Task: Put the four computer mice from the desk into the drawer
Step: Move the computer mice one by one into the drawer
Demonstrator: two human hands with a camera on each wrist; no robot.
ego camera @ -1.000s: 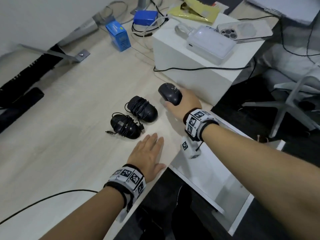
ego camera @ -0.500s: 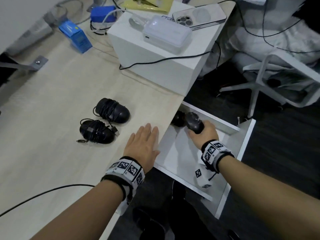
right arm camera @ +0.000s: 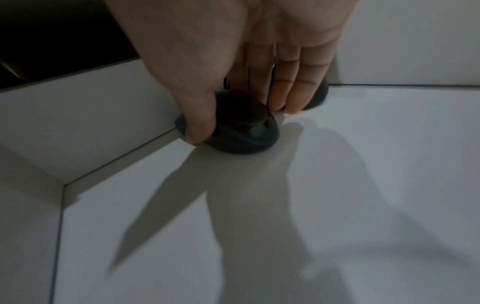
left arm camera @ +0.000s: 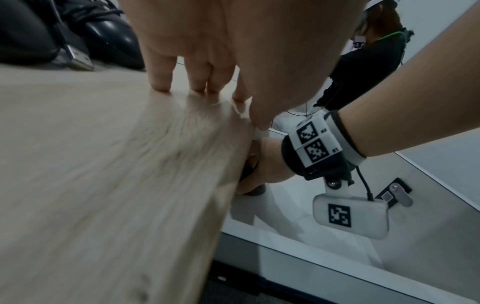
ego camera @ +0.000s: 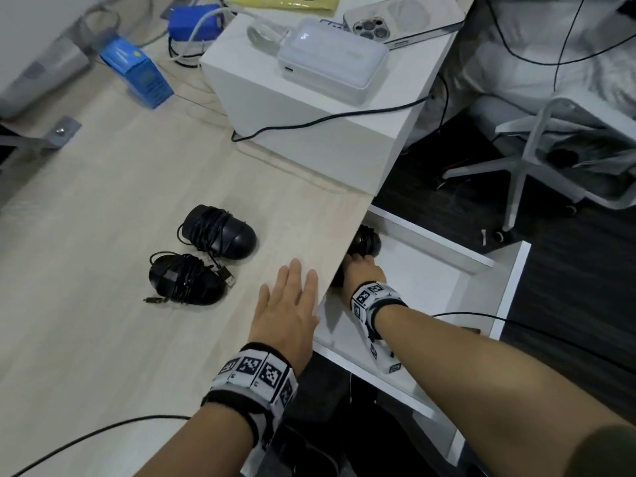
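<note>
Two black mice with their cords wound round them lie on the desk, one farther back [ego camera: 220, 232] and one nearer [ego camera: 186, 278]. My left hand [ego camera: 285, 304] rests flat and open on the desk by its edge, to the right of them. The white drawer [ego camera: 447, 287] stands open below the desk edge. My right hand [right arm camera: 239, 123] reaches into it and pinches a black mouse [right arm camera: 246, 142] between thumb and fingers, low on the drawer floor by the left wall. Another black mouse [ego camera: 366, 241] lies just behind it at the drawer's back.
A white box [ego camera: 309, 132] stands on the desk behind the mice and carries a power bank [ego camera: 330, 60] and a phone [ego camera: 395, 22]. A blue carton [ego camera: 137, 74] sits at the back left. An office chair base [ego camera: 523, 166] stands on the dark floor to the right.
My right hand has carried a black mouse from the desk down into the drawer and lowered it to the floor beside the other mouse. The left hand stayed flat on the desk.
</note>
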